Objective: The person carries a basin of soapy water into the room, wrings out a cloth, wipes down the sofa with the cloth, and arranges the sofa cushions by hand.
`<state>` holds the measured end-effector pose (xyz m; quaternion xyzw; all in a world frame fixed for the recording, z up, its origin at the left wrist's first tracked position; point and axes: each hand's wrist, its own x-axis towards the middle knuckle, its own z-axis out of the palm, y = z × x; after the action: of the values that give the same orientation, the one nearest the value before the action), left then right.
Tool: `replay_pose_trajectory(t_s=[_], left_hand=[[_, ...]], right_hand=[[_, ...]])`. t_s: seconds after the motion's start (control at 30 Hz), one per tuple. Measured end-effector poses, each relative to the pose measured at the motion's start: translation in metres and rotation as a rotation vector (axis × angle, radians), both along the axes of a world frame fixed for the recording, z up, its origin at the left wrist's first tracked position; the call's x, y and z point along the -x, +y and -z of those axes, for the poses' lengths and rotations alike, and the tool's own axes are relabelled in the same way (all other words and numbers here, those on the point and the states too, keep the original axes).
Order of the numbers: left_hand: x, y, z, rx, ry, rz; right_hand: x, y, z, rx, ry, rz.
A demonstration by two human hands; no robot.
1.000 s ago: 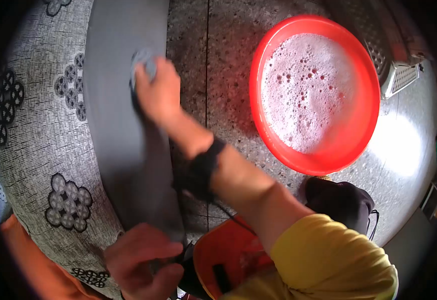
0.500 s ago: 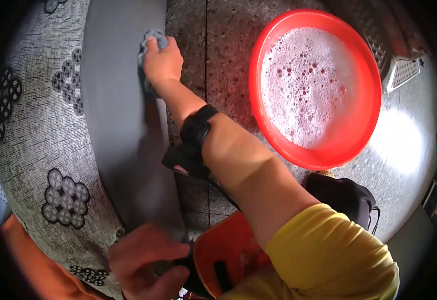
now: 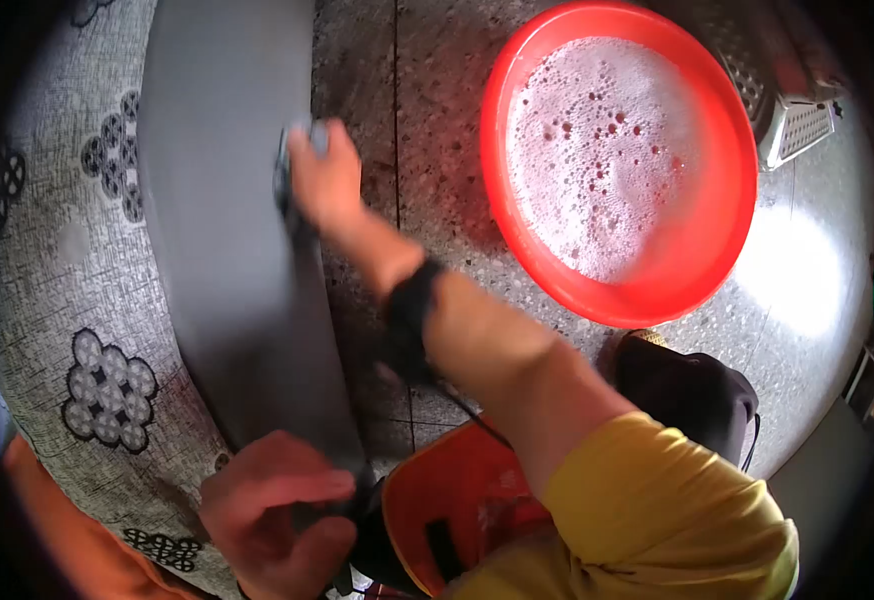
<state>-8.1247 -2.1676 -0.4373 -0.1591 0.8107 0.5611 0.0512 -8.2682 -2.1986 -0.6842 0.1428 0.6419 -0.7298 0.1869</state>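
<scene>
Upper left, the blurred right hand pinches a mostly hidden cloth, its visible strip running up-down on a grey panel; lower left, the left hand curves, thumb and fingers apart.

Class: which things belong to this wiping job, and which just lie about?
Job, probably:
crumpled grey-blue cloth in right hand
long smooth grey surface
rounded red plastic basin of foam

Apparently just lying about:
pale perforated metallic object
draped orange fabric

Cloth, grey-blue, bunched, motion-blurred; gripped in the right hand, at the panel's edge; panel, long, grey, smooth-looking; extends from beyond the right hand to near the left hand.
</scene>
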Motion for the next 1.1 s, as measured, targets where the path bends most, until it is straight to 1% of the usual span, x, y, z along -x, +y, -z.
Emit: replay_pose_trajectory(t_s=[0.03,0.07,0.1,0.13,0.17,0.2,0.23,0.27,0.33,0.4,0.47,0.5,0.53,0.57,0.6,0.63,0.7,0.73,0.77,0.8,0.83,0.87,0.9,0.93,0.97,1.03,1.07,1.1], left_hand=[[0.003,0.001,0.0,0.031,-0.006,0.052],[0.004,0.003,0.001,0.06,-0.006,0.101],[0.004,0.005,0.002,0.056,-0.005,0.098],[0.002,0.007,0.004,0.047,-0.011,0.052],[0.003,0.008,0.005,0.038,-0.024,0.014],[0.004,0.008,0.006,0.036,-0.028,0.021],[0.003,0.005,0.007,0.011,-0.039,0.014],[0.002,0.004,0.008,-0.017,-0.048,0.003],[0.002,0.002,0.007,-0.044,-0.052,-0.021],[0.001,0.003,0.005,-0.044,-0.06,-0.084],[-0.002,0.001,0.008,-0.02,-0.066,-0.08],[-0.003,0.0,0.009,0.003,-0.07,-0.077],[-0.001,-0.001,0.011,0.007,-0.074,-0.086],[0.003,-0.003,0.012,0.045,-0.047,-0.005],[0.003,-0.004,0.013,0.081,-0.024,0.071],[0.001,-0.005,0.014,0.082,-0.025,0.06],[0.003,-0.003,0.017,0.042,-0.055,0.019],[0.004,-0.002,0.018,0.042,-0.049,0.018],[0.003,-0.003,0.019,0.038,-0.066,0.011],[0.001,-0.002,0.02,0.035,-0.08,-0.001],[0.0,-0.001,0.02,0.034,-0.069,-0.009],[0.0,0.0,0.02,0.016,-0.118,-0.07],[0.0,0.001,0.019,0.0,-0.17,-0.128],[-0.004,-0.001,0.025,0.073,-0.157,-0.067],[-0.007,-0.002,0.031,0.081,-0.143,-0.067],[-0.019,-0.005,0.043,0.113,-0.23,-0.052],[-0.029,-0.006,0.051,0.037,-0.283,-0.106],[-0.041,-0.008,0.061,0.048,-0.268,-0.123]], right_hand=[[0.028,0.0,-0.002,-0.008,-0.069,-0.014],[0.023,-0.001,-0.002,-0.065,-0.04,0.003],[0.013,-0.002,-0.004,-0.122,-0.01,0.027],[-0.016,-0.007,0.002,-0.15,-0.016,0.055],[-0.058,-0.009,0.011,-0.178,-0.028,0.09],[-0.104,-0.001,0.009,-0.121,-0.067,0.032],[-0.153,0.004,0.007,-0.189,-0.155,-0.063],[-0.199,0.018,-0.002,-0.1,-0.271,-0.203],[-0.294,-0.003,0.036,0.124,-0.172,-0.001],[-0.261,0.034,-0.014,-0.074,-0.262,-0.426],[-0.182,0.023,-0.02,-0.108,-0.2,-0.252],[-0.144,0.021,-0.017,-0.01,-0.082,-0.105],[-0.099,0.016,-0.011,0.028,-0.006,-0.054],[-0.055,0.017,-0.016,0.059,0.009,-0.014],[-0.024,0.009,-0.01,0.156,-0.089,-0.031],[-0.009,0.004,-0.004,0.248,-0.181,-0.043],[-0.052,-0.006,-0.003,-0.098,0.09,0.061],[-0.088,-0.002,-0.012,-0.116,0.104,0.047],[-0.129,0.006,-0.016,-0.007,0.035,-0.065],[-0.174,0.013,-0.025,-0.017,0.025,-0.1],[-0.212,0.03,-0.031,0.024,0.028,-0.249],[-0.249,0.047,-0.037,0.065,0.036,-0.398],[-0.254,0.068,-0.051,0.082,-0.131,-0.653],[-0.29,0.064,-0.023,0.093,-0.087,-0.866],[-0.282,0.069,-0.028,0.094,-0.071,-0.866],[-0.251,0.086,-0.035,0.095,-0.166,-0.872],[-0.227,0.089,-0.026,0.32,-0.339,-0.86],[-0.2,0.093,-0.022,0.494,-0.492,-0.825]])
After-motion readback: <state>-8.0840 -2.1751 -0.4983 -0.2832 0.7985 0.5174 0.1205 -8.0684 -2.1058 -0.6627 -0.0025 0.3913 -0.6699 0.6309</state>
